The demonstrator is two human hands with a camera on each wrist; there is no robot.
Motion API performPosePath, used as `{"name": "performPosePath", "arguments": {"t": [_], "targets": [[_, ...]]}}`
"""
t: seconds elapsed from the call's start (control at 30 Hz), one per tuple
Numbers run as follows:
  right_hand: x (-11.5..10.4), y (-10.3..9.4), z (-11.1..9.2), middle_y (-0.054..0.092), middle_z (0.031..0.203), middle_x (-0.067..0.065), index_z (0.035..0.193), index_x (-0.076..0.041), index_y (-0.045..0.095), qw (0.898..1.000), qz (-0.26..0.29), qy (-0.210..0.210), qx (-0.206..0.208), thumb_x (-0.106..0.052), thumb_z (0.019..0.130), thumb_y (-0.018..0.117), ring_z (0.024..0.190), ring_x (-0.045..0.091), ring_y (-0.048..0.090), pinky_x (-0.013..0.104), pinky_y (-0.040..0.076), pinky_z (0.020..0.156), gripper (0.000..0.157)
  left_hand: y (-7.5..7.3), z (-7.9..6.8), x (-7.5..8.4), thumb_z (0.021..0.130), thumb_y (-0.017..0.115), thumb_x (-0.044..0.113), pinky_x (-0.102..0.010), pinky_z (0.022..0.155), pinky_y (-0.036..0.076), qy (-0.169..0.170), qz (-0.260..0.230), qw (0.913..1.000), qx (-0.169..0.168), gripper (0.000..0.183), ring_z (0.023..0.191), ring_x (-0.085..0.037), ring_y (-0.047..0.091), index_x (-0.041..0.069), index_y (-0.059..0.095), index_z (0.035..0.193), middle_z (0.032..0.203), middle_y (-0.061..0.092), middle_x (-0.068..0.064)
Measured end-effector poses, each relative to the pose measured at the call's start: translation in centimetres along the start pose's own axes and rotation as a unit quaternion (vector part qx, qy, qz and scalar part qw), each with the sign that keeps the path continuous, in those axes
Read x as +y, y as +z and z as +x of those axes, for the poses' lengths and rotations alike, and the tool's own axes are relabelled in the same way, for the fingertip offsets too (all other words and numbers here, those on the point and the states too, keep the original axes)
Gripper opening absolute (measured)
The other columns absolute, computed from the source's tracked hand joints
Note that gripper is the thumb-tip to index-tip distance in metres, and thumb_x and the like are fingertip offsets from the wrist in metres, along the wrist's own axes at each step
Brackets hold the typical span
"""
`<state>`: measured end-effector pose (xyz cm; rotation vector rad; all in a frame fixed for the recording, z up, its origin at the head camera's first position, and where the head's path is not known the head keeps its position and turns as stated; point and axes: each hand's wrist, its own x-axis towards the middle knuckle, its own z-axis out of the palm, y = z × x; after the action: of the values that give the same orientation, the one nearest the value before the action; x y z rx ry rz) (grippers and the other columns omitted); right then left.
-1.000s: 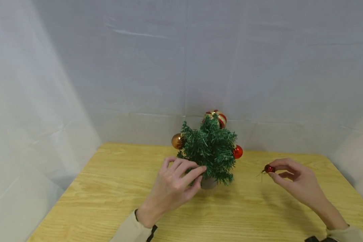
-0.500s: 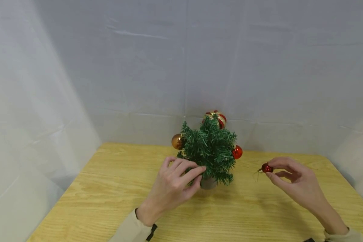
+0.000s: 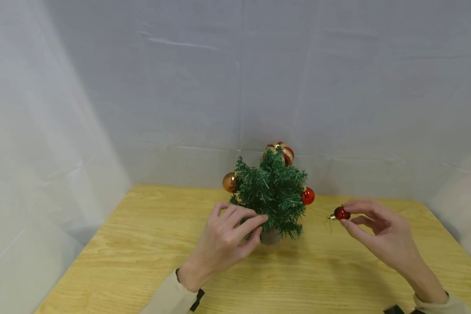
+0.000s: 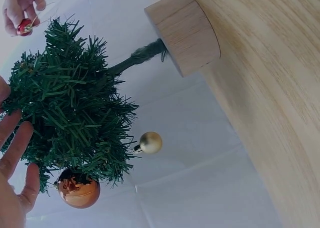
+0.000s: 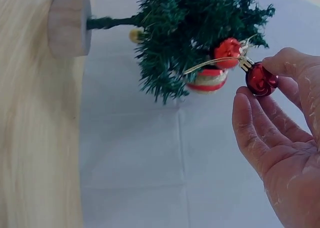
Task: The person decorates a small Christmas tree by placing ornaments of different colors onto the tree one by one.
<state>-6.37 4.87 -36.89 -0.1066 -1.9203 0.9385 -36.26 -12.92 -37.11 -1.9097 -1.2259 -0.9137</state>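
Observation:
A small artificial Christmas tree [image 3: 276,192] stands mid-table on a round wooden base [image 4: 189,36]. At its near left side my left hand [image 3: 224,237] holds the lower branches, fingers spread among the needles. To the right of the tree, my right hand [image 3: 388,237] pinches a small shiny red bauble [image 3: 342,213] between thumb and fingertips. The bauble's gold cap and loose thread [image 5: 210,64] point toward the tree. Other baubles hang on the tree: copper [image 3: 230,182] at left, bright red [image 3: 308,196] at right, red-and-gold striped [image 3: 287,155] behind the top.
In the left wrist view a small matte gold bauble [image 4: 151,142] hangs low on the tree's far side. The table [image 3: 141,226] has a light wood grain. White sheeting [image 3: 180,96] surrounds the table at the back and sides.
My right hand has moved slightly left and up toward the tree, bringing the red bauble with it; more of the bauble and its gold cap shows. The left hand has stayed put.

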Motion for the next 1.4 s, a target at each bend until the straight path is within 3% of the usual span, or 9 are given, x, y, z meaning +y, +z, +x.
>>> {"name": "performPosePath", "arguments": {"t": [0.17, 0.73, 1.07, 1.4], "targets": [[-0.2, 0.4, 0.7, 0.069, 0.119, 0.011, 0.109, 0.016, 0.066, 0.998, 0.041, -0.044, -0.004, 0.037, 0.073, 0.061, 0.103, 0.012, 0.072, 0.018, 0.058, 0.083, 0.042, 0.1, 0.0, -0.1, 0.09, 0.072, 0.019, -0.037, 0.081, 0.049, 0.004, 0.0, 1.0, 0.002, 0.022, 0.087, -0.013, 0.067, 0.02, 0.078, 0.111, 0.1, 0.073, 0.003], [-1.6, 1.7, 1.6, 0.069, 0.118, 0.014, 0.11, 0.018, 0.065, 0.995, 0.062, -0.076, -0.019, 0.038, 0.07, 0.062, 0.099, 0.015, 0.073, 0.021, 0.06, 0.082, 0.046, 0.2, 0.1, -0.1, 0.092, 0.07, 0.021, -0.033, 0.078, 0.05, 0.005, -0.008, 0.9999, 0.007, 0.021, 0.086, -0.013, 0.067, 0.019, 0.078, 0.112, 0.1, 0.073, 0.003], [-2.6, 3.4, 2.4, 0.069, 0.119, 0.015, 0.111, 0.017, 0.066, 0.992, 0.077, -0.101, -0.023, 0.034, 0.072, 0.065, 0.098, 0.016, 0.073, 0.022, 0.06, 0.081, 0.043, 0.2, 0.1, 0.0, 0.098, 0.063, 0.022, -0.03, 0.076, 0.049, -0.004, -0.043, 0.9987, 0.028, 0.02, 0.086, -0.011, 0.066, 0.018, 0.079, 0.109, 0.1, 0.073, 0.002], [-3.3, 5.4, 3.5, 0.068, 0.122, 0.013, 0.111, 0.015, 0.067, 0.988, 0.085, -0.125, -0.041, 0.029, 0.075, 0.069, 0.098, 0.015, 0.07, 0.022, 0.059, 0.081, 0.04, 0.2, 0.8, 0.4, 0.097, 0.066, 0.021, -0.03, 0.075, 0.051, -0.015, -0.079, 0.9956, 0.049, 0.017, 0.088, -0.013, 0.068, 0.015, 0.079, 0.107, 0.101, 0.073, 0.0]]}}
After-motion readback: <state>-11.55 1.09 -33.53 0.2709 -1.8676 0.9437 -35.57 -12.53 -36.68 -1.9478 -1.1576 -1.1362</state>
